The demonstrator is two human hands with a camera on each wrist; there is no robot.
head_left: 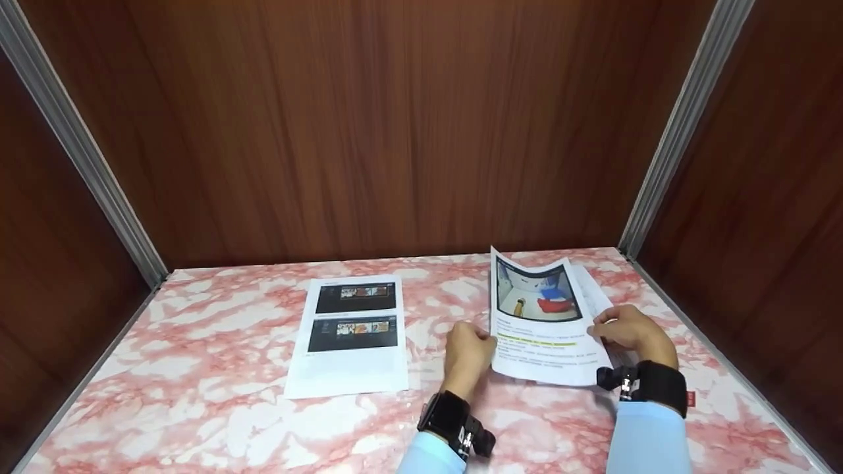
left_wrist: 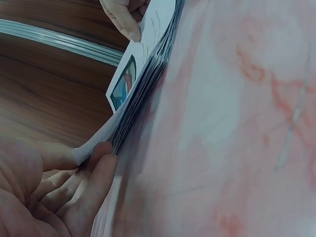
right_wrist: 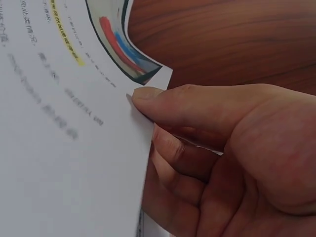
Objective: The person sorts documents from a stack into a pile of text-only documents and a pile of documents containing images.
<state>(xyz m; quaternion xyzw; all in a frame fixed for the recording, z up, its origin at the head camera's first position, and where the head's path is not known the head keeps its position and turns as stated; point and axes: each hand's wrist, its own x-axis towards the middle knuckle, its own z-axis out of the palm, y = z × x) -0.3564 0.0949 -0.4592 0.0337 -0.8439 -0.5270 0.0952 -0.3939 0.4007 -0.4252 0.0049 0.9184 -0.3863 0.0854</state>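
A printed sheet of paper (head_left: 550, 359) is lifted and bowed at the right of the table. It carries a picture with red and blue shapes, lines of text and a yellow highlighted line. My left hand (head_left: 467, 352) pinches its left edge. On the opposite edge my right hand (head_left: 635, 336) has the paper between thumb and curled fingers. The left wrist view shows a thick paper stack (left_wrist: 143, 89) under the sheet, the left fingertips (left_wrist: 106, 165) right at its edge. More white paper (head_left: 593, 293) shows behind the sheet's right side.
Another sheet (head_left: 349, 378) with two dark pictures lies flat on the left half of the red-and-white marbled table (head_left: 217, 336). Brown wood-grain panels (head_left: 395, 131) with grey metal corner posts (head_left: 688, 118) enclose the back and sides. A small red tag (head_left: 690, 399) sits near the right edge.
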